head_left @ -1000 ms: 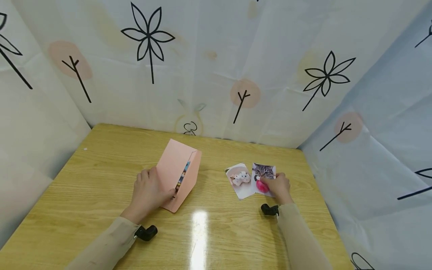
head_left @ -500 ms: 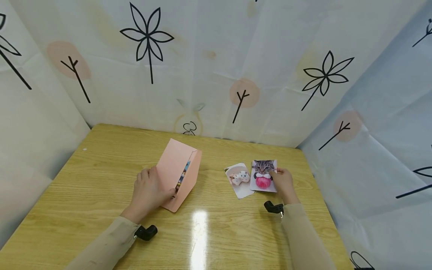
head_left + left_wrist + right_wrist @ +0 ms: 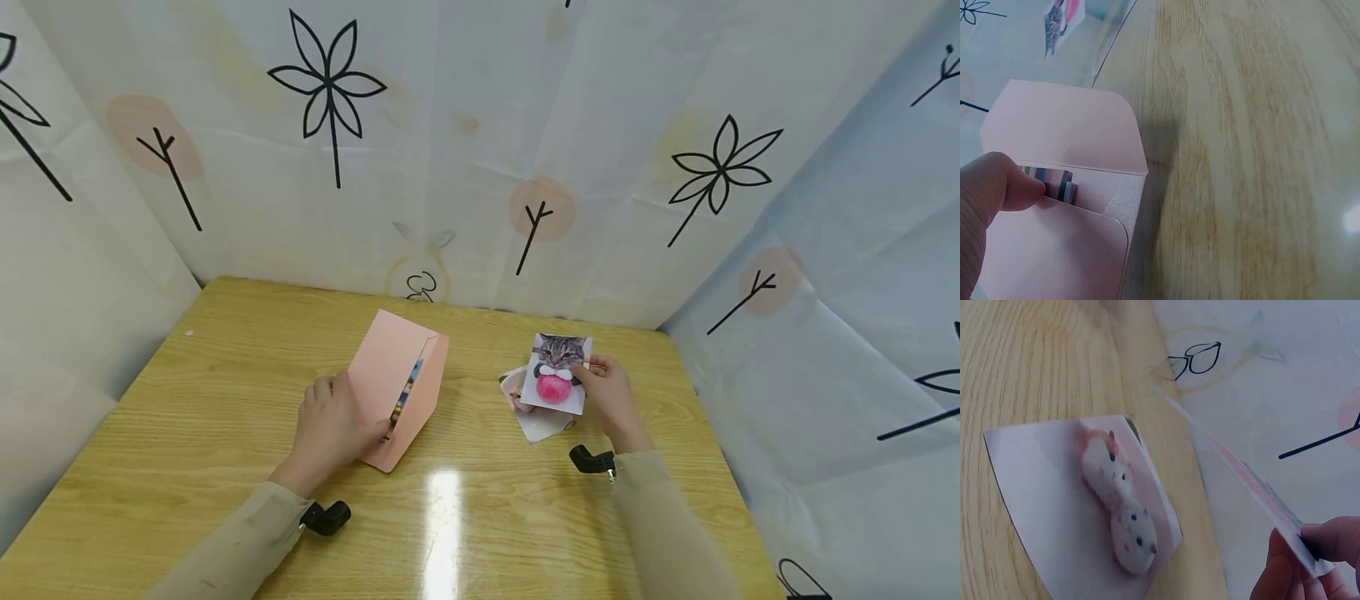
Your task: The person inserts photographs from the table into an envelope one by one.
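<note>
My left hand (image 3: 328, 427) grips a pink envelope (image 3: 388, 348), its thumb at the mouth. The flap (image 3: 1063, 125) stands lifted, and the edges of several colourful cards (image 3: 1055, 181) show inside in the left wrist view. With thumb and fingers my right hand (image 3: 611, 400) pinches a photo card of a tabby cat with a pink ball (image 3: 555, 385), raised above the table. In the head view it overlaps a photo card of two white hamsters (image 3: 1054, 494), which lies on the table. Another card's dark corner (image 3: 1132, 427) peeks out beneath the hamster card.
The wooden table (image 3: 247, 350) has a bright light reflection (image 3: 442, 533) near the front. A white curtain (image 3: 450, 150) printed with flowers and twigs stands along its back and sides. A small black device (image 3: 327, 517) sits at each wrist.
My right hand has lifted the cat card and carried it left, over the hamster card. The left hand and the envelope have stayed in place.
</note>
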Demonstrator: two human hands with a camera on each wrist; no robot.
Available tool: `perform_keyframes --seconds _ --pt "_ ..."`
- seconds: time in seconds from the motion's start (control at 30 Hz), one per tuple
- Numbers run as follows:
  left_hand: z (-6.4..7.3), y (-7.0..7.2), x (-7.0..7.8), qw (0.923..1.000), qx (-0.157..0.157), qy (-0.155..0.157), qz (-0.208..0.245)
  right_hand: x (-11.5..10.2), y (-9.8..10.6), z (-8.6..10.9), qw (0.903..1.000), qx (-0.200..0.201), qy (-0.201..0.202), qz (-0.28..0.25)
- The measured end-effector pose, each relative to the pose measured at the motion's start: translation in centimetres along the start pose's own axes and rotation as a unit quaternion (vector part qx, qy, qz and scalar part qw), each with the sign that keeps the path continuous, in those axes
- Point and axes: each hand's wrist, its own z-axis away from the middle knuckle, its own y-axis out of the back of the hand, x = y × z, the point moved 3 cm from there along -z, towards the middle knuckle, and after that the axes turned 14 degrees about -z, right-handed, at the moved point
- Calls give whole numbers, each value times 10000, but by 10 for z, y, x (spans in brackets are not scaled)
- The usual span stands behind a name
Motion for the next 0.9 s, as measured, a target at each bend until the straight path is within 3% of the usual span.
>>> perform_keyframes --seconds 0.23,0.5,0.9 --pt "1 -2 -1 10000 23 3 -30 -9 -29 12 9988 -341 46 -350" --pt "2 -1 2 9998 -47 12 -175 -14 -63 26 9946 -754 392 -600" --pt "4 -7 3 9995 -76 26 -319 -11 -107 40 9899 -746 840 -866"
